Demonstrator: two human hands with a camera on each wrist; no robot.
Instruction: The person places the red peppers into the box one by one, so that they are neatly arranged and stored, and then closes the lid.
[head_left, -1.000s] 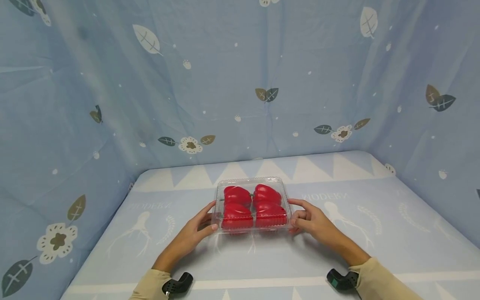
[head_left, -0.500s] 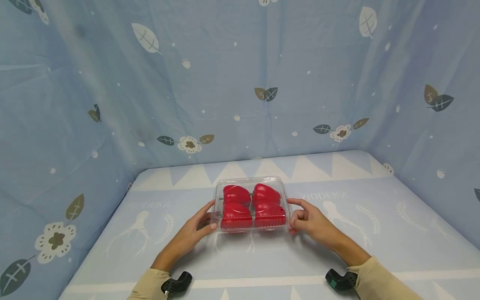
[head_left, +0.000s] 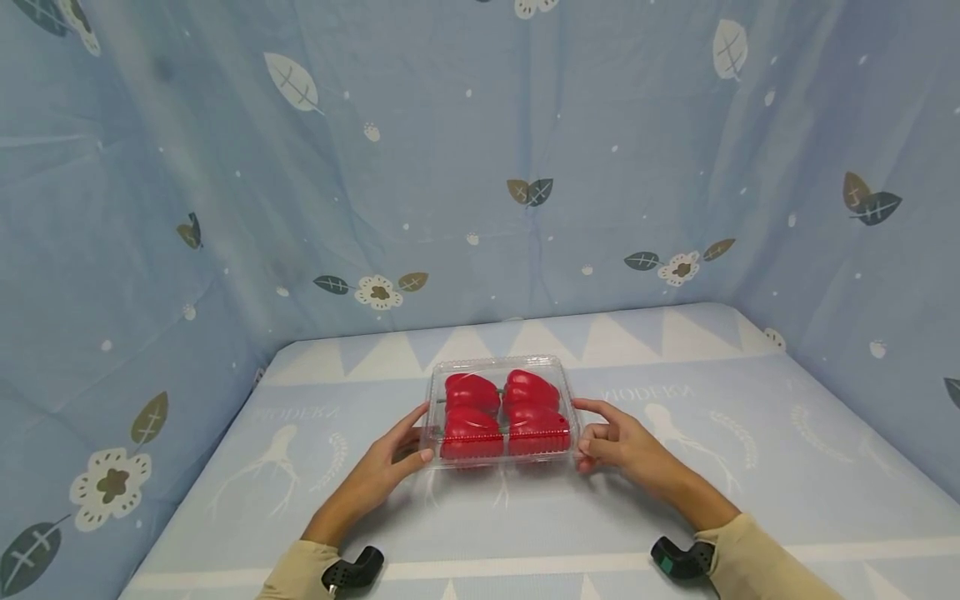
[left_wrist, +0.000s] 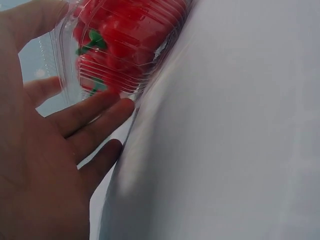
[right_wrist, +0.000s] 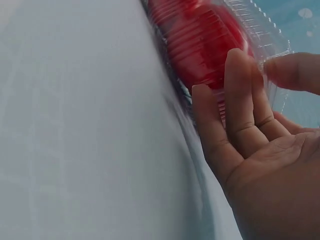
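A clear plastic clamshell box point(head_left: 495, 363) with a ribbed rim sits on the table, its lid down. Several red bell peppers point(head_left: 472, 422) with green stems fill it in two rows. At its left side, my left hand point(head_left: 375, 472) holds the rim; the left wrist view has thumb and index finger at the rim point(left_wrist: 67, 65) and the other fingers nearly straight below it. My right hand point(head_left: 637, 454) pinches the rim at the front right corner. In the right wrist view its thumb point(right_wrist: 295, 72) meets the rim, opposite fingers bent against the box wall.
The table point(head_left: 510, 533) wears a pale blue and white printed cloth. Blue patterned curtains point(head_left: 480, 167) enclose it at the back and both sides. Black wrist devices point(head_left: 354, 568) sit by the beige sleeves point(head_left: 765, 567).
The hands and the box stay in place. Only a slight shift of the head view shows.
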